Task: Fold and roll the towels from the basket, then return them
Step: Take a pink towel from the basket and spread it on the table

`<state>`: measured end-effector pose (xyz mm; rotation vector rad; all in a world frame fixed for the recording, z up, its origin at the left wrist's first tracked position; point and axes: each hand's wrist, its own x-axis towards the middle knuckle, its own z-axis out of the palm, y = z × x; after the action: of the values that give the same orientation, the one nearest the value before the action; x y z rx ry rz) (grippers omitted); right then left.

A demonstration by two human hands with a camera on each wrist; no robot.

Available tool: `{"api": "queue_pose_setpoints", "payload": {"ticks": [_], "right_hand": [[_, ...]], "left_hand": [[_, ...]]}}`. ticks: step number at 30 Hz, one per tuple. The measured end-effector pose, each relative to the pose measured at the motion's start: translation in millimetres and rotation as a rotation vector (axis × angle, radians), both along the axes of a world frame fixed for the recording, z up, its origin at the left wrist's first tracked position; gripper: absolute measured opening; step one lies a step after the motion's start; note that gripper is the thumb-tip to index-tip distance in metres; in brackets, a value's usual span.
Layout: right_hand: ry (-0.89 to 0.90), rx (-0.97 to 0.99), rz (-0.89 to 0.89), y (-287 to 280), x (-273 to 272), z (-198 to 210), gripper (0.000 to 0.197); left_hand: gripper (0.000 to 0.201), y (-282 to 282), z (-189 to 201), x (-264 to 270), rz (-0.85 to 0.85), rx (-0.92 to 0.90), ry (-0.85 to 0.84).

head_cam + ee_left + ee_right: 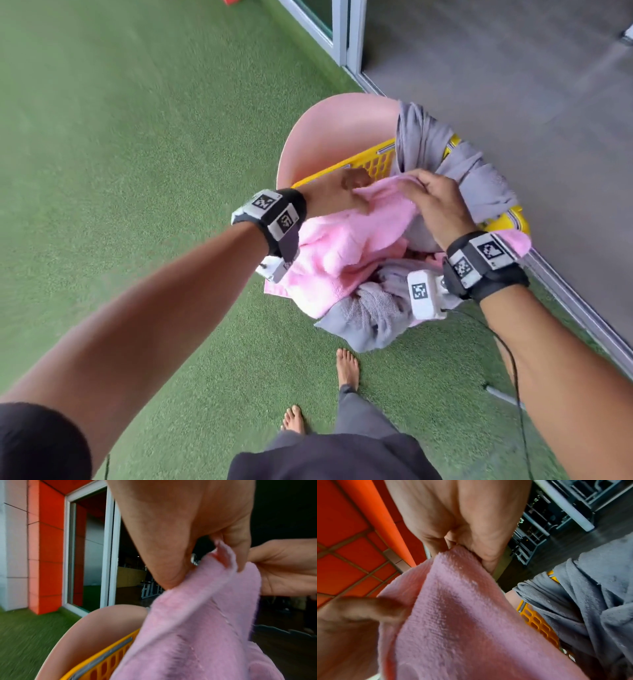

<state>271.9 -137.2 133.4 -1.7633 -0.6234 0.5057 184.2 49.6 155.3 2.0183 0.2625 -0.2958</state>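
Note:
A yellow slotted basket (375, 162) stands on a round pink stool (329, 137) and brims with towels. A pink towel (346, 246) lies on top and spills over the near rim. My left hand (349, 192) pinches its upper edge, and my right hand (431, 202) pinches the same edge just to the right. In the left wrist view the left hand (221, 550) holds the pink towel (197, 628) by a fold. In the right wrist view the right hand (467, 547) grips the pink towel (462, 615). Grey towels (442, 154) hang over the basket's far and near sides.
Green artificial turf (120, 171) covers the floor to the left and in front. A sliding-door frame and track (346, 37) run along the right, with grey flooring (513, 85) beyond. My bare feet (347, 368) stand just before the stool. A cable (513, 377) hangs from my right wrist.

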Motion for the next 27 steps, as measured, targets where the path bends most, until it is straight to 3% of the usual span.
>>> {"api": "queue_pose_setpoints", "payload": {"ticks": [4, 7, 9, 11, 14, 16, 18, 23, 27], "right_hand": [[0.093, 0.106, -0.302, -4.0, 10.2, -8.2, 0.013], [0.141, 0.065, -0.426, -10.8, 15.5, -15.7, 0.015], [0.092, -0.05, -0.369, -8.6, 10.5, -21.9, 0.009], [-0.06, -0.196, -0.232, -2.7, -2.8, -30.2, 0.03], [-0.319, -0.165, 0.033, 21.5, -38.8, -27.3, 0.055], [-0.432, -0.095, 0.174, 46.5, -65.5, -19.3, 0.05], [-0.424, -0.074, 0.241, 71.9, -91.0, -7.8, 0.043], [-0.35, 0.014, 0.205, 128.6, -150.3, 31.1, 0.023], [-0.424, 0.057, 0.294, 169.9, -201.6, 69.9, 0.011]], "left_hand": [[0.024, 13.0, -28.3, -26.0, -0.042, 0.096, 0.029], [0.014, 25.3, -49.2, -49.0, 0.052, 0.166, 0.007], [0.015, 26.1, -54.1, -58.0, 0.154, 0.137, -0.039], [0.013, 25.7, -49.3, -59.9, 0.265, 0.051, -0.081], [0.021, 31.5, -32.0, -62.0, 0.318, 0.026, -0.12], [0.02, 41.1, -15.5, -69.7, 0.319, 0.052, -0.139], [0.018, 56.7, 2.1, -82.9, 0.341, 0.099, -0.14], [0.017, 95.6, 49.5, -144.7, 0.438, 0.19, -0.187], [0.014, 122.7, 87.0, -224.7, 0.485, 0.007, -0.285]]}}
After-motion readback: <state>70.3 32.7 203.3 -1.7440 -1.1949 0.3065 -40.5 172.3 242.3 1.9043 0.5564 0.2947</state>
